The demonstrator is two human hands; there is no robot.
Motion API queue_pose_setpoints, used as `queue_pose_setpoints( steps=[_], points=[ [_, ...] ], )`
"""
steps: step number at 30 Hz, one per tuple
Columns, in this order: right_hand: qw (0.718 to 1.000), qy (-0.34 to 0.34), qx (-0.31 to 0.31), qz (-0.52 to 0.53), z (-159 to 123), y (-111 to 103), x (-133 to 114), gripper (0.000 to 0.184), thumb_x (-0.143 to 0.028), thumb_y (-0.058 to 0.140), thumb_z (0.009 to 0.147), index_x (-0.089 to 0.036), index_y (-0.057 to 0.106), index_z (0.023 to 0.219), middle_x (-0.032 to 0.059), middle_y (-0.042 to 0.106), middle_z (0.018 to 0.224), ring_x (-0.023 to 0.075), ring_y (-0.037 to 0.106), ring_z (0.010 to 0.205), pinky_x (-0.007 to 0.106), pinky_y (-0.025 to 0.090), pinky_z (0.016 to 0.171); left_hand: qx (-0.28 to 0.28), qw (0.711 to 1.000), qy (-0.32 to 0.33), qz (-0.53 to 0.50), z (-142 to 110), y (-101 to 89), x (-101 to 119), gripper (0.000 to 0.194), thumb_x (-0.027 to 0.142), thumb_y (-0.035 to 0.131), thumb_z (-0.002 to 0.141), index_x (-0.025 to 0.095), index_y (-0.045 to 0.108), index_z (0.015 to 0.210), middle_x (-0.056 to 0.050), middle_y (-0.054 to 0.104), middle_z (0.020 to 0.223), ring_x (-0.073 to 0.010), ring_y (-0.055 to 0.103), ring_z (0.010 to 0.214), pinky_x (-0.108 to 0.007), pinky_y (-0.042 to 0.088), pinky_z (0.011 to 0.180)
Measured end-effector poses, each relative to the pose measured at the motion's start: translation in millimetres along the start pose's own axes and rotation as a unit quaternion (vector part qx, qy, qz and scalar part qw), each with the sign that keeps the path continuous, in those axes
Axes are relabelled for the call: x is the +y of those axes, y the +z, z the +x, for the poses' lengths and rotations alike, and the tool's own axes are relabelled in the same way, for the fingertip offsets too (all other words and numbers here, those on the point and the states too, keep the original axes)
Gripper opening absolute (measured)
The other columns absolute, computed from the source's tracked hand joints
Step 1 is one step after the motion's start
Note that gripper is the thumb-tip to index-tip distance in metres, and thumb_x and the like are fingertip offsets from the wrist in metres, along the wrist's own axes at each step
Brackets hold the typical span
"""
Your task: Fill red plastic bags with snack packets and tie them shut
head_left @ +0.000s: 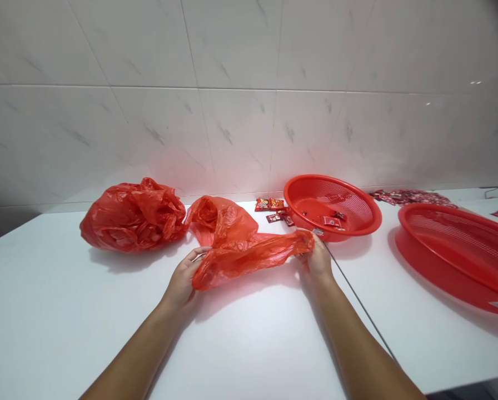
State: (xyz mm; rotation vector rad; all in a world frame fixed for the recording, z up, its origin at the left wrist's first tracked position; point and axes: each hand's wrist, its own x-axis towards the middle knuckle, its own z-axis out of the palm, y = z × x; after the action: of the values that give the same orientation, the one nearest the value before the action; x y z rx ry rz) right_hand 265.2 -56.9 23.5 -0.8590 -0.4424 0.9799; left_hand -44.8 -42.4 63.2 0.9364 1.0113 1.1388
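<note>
A thin red plastic bag [232, 250] is stretched sideways above the white table, its mouth edge toward me. My left hand [184, 278] grips the bag's left side, fingers closed and partly hidden behind the film. On the other side, my right hand [318, 258] is closed on the bag's right end, just in front of a round red basket [334, 236]. The far part of the bag lies crumpled on the table, next to a bulky bunched red plastic bag [134, 219] on the left.
Inside the round basket lie a few small red packets [332, 221]. More packets [269, 204] rest left of it by the tiled wall [236, 139]. A larger red basket [441, 272] stands at the right, with a spread of red packets [416, 197] behind. A seam crosses the table [249, 355].
</note>
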Motion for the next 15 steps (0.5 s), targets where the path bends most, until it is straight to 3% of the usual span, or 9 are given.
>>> queue_pose_setpoints(
  steps=[5,8,10,13,15],
  points=[
    [1.000,-0.005,-0.004,-0.002,-5.4,3.1,-5.5,0.023,-0.031,0.076,0.067,-0.021,0.062,0.082,-0.0073,0.055,0.060,0.0068,0.044,0.045,0.019,0.033,0.042,-0.048,0.997,-0.023,-0.056,-4.5,0.1,0.4,0.032,0.035,0.079,0.078,0.022,0.071,0.105,-0.009,0.078,0.096,-0.0259,0.075,0.081,-0.039,0.063,0.068],
    [0.999,0.000,-0.033,-0.001,-8.8,3.9,-11.8,0.023,-0.032,0.074,0.068,-0.022,0.053,0.071,-0.0105,0.039,0.048,0.0052,0.030,0.038,0.019,0.021,0.038,-0.032,0.997,-0.037,-0.066,1.2,-7.6,9.8,0.030,0.029,0.077,0.070,0.021,0.074,0.099,-0.010,0.077,0.093,-0.0253,0.072,0.075,-0.038,0.060,0.060],
    [0.999,-0.005,-0.048,-0.013,-10.4,4.3,-12.2,0.026,-0.032,0.074,0.068,-0.022,0.050,0.067,-0.0107,0.036,0.045,0.0049,0.028,0.038,0.019,0.020,0.037,0.004,0.995,-0.012,-0.094,6.9,-13.7,19.4,0.034,0.024,0.074,0.065,0.020,0.074,0.099,-0.010,0.076,0.098,-0.0242,0.071,0.080,-0.037,0.060,0.062],
    [0.997,-0.008,-0.058,-0.059,-11.9,5.3,-5.3,0.024,-0.035,0.073,0.072,-0.021,0.054,0.069,-0.0089,0.042,0.048,0.0059,0.033,0.039,0.019,0.023,0.037,0.136,0.972,0.160,-0.105,2.6,-15.7,33.2,0.027,0.018,0.070,0.061,0.023,0.070,0.087,-0.004,0.073,0.094,-0.0209,0.069,0.087,-0.036,0.061,0.074],
    [0.994,-0.005,-0.059,-0.096,-12.9,5.8,2.1,0.024,-0.040,0.071,0.079,-0.021,0.058,0.074,-0.0077,0.046,0.050,0.0070,0.036,0.039,0.020,0.025,0.036,0.219,0.919,0.326,-0.029,-18.0,-6.9,37.5,0.022,0.015,0.071,0.064,0.027,0.066,0.082,0.000,0.069,0.089,-0.0203,0.068,0.088,-0.040,0.061,0.084]
  ],
)
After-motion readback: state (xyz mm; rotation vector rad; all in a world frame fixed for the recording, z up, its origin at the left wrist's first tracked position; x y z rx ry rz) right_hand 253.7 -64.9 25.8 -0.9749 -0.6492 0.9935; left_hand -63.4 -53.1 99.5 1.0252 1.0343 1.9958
